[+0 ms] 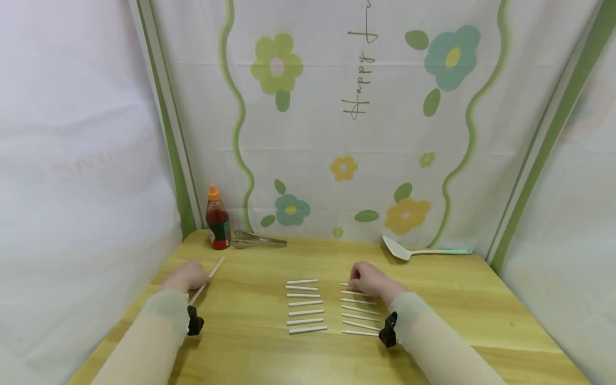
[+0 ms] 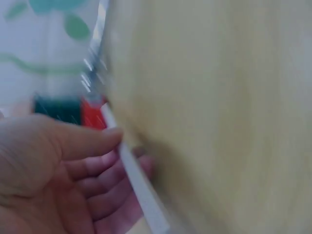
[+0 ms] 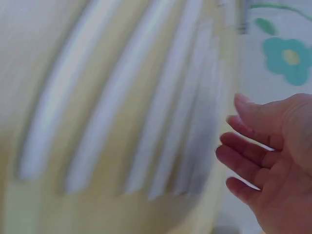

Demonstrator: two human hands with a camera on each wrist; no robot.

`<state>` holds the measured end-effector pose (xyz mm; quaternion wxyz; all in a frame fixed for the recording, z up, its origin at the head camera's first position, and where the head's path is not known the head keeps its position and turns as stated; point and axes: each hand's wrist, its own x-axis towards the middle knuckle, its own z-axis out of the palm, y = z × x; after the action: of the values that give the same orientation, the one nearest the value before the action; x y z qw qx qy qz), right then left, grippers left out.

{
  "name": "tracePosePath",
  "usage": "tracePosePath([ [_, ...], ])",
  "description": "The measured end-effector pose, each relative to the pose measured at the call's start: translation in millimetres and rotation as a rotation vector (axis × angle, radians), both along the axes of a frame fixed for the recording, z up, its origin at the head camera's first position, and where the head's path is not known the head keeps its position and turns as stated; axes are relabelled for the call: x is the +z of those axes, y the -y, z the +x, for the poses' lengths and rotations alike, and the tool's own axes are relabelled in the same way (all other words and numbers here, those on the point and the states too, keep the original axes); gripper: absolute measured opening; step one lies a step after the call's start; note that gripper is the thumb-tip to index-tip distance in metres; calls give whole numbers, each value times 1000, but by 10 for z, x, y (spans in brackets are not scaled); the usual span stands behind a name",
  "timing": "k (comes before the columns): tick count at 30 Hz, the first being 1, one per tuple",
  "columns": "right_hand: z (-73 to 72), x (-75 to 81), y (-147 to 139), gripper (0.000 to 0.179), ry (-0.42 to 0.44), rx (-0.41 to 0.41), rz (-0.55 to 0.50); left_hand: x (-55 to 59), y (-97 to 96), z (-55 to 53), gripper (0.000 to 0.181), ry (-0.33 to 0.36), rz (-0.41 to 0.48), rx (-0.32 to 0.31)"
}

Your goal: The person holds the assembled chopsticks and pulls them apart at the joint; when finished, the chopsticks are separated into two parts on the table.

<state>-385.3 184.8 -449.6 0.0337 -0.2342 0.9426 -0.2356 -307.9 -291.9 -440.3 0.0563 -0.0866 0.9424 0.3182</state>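
Observation:
My left hand (image 1: 192,275) is above the left side of the wooden table, pinching a slim white chopstick (image 2: 139,187) between thumb and fingers. The chopstick slants up and away from me in the head view. My right hand (image 1: 369,279) is over the far end of the right-hand row of thin white chopsticks (image 1: 361,308), partly hiding the farthest ones. In the right wrist view its fingers (image 3: 243,158) are loosely bent and hold nothing. A second row of thicker white sticks (image 1: 306,313) lies left of that row. Both wrist views are blurred.
A red sauce bottle (image 1: 219,227) with an orange cap stands at the back left, with metal tongs (image 1: 260,242) beside it. A white spatula (image 1: 398,249) with a pale green handle end lies at the back right. Flowered cloth (image 1: 317,133) hangs behind the table (image 1: 250,353).

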Motion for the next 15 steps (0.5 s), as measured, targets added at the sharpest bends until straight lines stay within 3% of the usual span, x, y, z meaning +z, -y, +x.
tracePosePath([
  [4, 152, 248, 197, 10, -29, 1, -126, 180, -497, -88, 9, 0, 123, -146],
  [8, 400, 486, 469, 25, -174, 148, -167, 367, -1094, -138, 10, -33, 202, -275],
  [12, 597, 563, 649, 37, -350, 323, -123, 486, -1636, -91, 14, -69, 151, -422],
  [15, 677, 546, 694, 36, -422, 391, -50, 542, -1932, -29, 15, -84, 142, -528],
])
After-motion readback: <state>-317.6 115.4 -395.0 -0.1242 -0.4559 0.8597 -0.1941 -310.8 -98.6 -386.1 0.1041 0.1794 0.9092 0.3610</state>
